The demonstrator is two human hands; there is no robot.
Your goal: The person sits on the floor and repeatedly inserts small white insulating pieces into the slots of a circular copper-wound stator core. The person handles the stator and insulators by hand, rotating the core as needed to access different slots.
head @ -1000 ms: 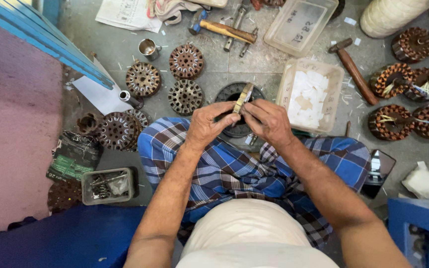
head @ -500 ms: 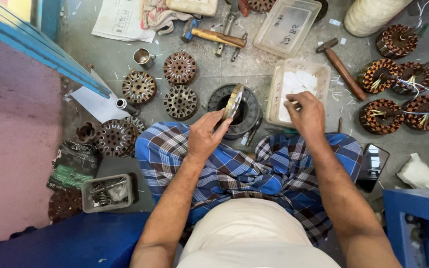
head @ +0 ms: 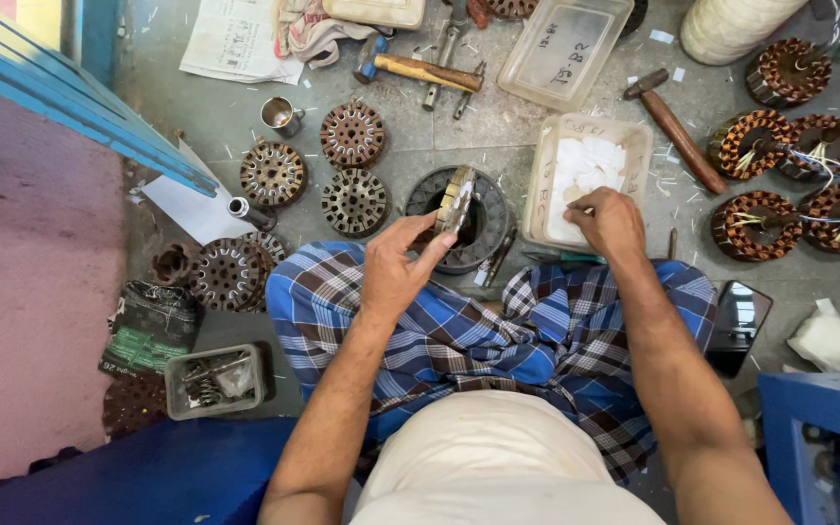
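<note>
My left hand (head: 396, 272) holds a round slotted metal stator core (head: 456, 201) on edge, above a dark ring-shaped housing (head: 487, 231) on the floor. My right hand (head: 608, 220) reaches into a clear plastic tray (head: 639, 156) filled with white paper slips (head: 576, 170), its fingertips pinched among the slips. I cannot tell whether a slip is between its fingers. I sit on the floor with a blue checked cloth (head: 478, 335) across my lap.
Several bare stator cores (head: 353, 134) lie to the left, copper-wound ones (head: 752, 142) to the right. Two hammers (head: 674, 126), a second tray (head: 564, 51), a small metal cup (head: 280, 114), a tin of small parts (head: 214, 380), a phone (head: 737, 327) and a blue wall edge (head: 70, 92) surround me.
My right hand has left the stator core and moved right into the tray of paper slips. My left hand has kept the core upright in about the same place.
</note>
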